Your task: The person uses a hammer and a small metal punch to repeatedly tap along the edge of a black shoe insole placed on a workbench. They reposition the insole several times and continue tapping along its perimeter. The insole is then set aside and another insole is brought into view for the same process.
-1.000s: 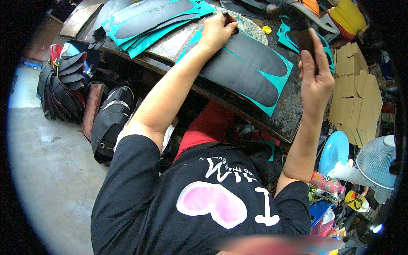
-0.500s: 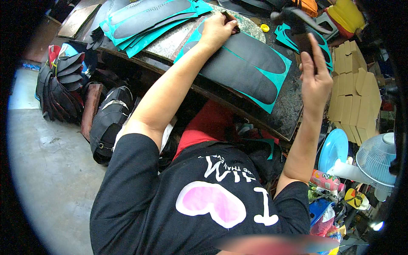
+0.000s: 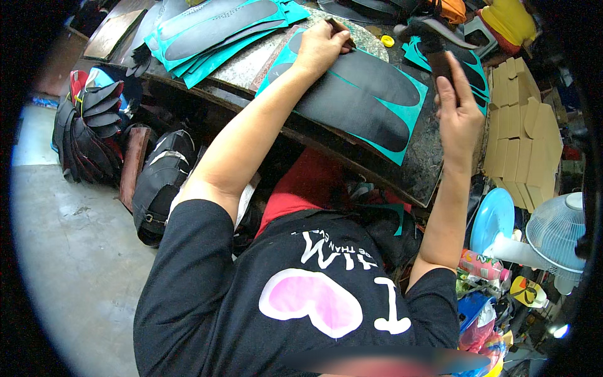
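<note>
Teal sheet [image 3: 352, 103]: lies on the worktop [image 3: 419, 173], directly in front of the wearer; dark elongated sole shapes cover its face; left part hidden beneath the forearm.
Left hand [image 3: 320, 51]: at the sheet's far edge, fingers clamped on a short dark hand tool [image 3: 339, 26]; most of the tool is inside the grip, and whether its lower end touches the sheet cannot be told.
Right hand [image 3: 460, 122]: raised to the right of the sheet, fingers clamped on the brown handle of a hammer [image 3: 441, 68]; some fingers hidden behind it; dark head hard to separate from the clutter behind.
Stone slab [image 3: 242, 74]: pale, speckled, rounded, mostly covered by the sheet and the left arm.
Sheet stack [image 3: 220, 38]: similar teal sheets, overlapping, left of the hand; far side crowded.
Yellow ring [image 3: 387, 41]: small, just beyond the sheet.
Right-hand side: tan cartons [image 3: 521, 141]; below them a white fan [image 3: 556, 232] with its outer side in shadow.
Floor side, left: fanned bundle of black pieces [image 3: 94, 129], exact kind unclear.
Top right: yellow cloth [image 3: 512, 25], cut off by the lens rim.
Lower edge: a blurred patch.
</note>
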`<state>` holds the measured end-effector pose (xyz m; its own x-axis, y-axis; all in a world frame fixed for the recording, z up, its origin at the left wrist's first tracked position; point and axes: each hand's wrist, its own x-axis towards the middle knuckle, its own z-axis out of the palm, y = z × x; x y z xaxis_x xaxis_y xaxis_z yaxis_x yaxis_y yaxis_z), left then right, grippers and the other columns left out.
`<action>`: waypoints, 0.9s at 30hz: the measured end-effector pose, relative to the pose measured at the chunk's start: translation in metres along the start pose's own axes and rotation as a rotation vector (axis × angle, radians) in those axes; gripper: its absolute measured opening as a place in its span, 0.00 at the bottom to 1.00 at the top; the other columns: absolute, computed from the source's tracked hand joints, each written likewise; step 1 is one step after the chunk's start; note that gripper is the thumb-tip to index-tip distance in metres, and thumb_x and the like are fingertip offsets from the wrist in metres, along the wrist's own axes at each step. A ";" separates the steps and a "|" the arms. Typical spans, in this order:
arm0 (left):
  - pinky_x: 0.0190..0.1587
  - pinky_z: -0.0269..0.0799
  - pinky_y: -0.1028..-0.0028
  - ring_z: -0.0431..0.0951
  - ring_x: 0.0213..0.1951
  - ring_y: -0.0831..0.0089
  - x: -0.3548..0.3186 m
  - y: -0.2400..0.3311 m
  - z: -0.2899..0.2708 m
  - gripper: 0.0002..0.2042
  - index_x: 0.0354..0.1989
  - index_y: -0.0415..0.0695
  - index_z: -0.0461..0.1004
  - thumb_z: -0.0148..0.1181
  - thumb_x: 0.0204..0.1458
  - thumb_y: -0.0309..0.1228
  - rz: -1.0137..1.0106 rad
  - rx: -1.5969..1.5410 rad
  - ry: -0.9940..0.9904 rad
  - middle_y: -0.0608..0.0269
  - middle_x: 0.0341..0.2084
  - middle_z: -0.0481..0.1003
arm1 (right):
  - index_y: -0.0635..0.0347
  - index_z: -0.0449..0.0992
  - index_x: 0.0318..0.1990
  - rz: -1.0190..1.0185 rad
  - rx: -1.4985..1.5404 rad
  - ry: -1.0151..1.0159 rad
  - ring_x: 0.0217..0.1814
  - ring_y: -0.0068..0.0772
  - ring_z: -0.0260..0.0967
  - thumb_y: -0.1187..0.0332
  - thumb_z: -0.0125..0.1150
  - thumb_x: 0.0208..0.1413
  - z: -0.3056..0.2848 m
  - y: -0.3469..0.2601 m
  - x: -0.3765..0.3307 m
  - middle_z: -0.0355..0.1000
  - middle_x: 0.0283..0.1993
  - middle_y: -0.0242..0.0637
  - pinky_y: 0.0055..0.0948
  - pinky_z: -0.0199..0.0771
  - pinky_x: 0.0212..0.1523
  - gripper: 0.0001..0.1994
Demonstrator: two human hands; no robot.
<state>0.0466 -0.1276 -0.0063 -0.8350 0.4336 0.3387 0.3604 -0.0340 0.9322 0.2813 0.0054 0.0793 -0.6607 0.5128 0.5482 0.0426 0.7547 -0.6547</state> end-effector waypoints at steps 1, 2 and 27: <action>0.36 0.78 0.70 0.83 0.27 0.73 0.000 0.000 -0.001 0.08 0.35 0.38 0.77 0.63 0.55 0.31 0.004 0.038 -0.053 0.57 0.27 0.81 | 0.42 0.74 0.62 -0.042 0.024 0.008 0.30 0.15 0.68 0.59 0.62 0.62 -0.008 -0.009 0.002 0.81 0.46 0.36 0.23 0.72 0.35 0.20; 0.36 0.78 0.69 0.83 0.28 0.65 -0.001 0.002 -0.001 0.08 0.34 0.38 0.76 0.64 0.54 0.31 0.078 0.215 -0.040 0.53 0.27 0.81 | 0.46 0.74 0.62 -0.070 0.137 0.016 0.31 0.13 0.65 0.65 0.63 0.62 -0.013 -0.019 0.001 0.80 0.46 0.29 0.19 0.70 0.34 0.20; 0.40 0.77 0.63 0.82 0.31 0.57 0.007 -0.009 -0.005 0.08 0.30 0.40 0.78 0.62 0.48 0.32 0.103 0.323 0.340 0.53 0.25 0.81 | 0.31 0.73 0.61 0.197 -0.229 -0.140 0.21 0.37 0.68 0.49 0.57 0.63 0.007 0.033 -0.028 0.76 0.28 0.46 0.37 0.70 0.30 0.20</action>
<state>0.0350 -0.1287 -0.0116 -0.8572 0.1218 0.5004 0.5146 0.2437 0.8221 0.2960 0.0129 0.0385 -0.7187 0.6089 0.3357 0.3365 0.7271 -0.5984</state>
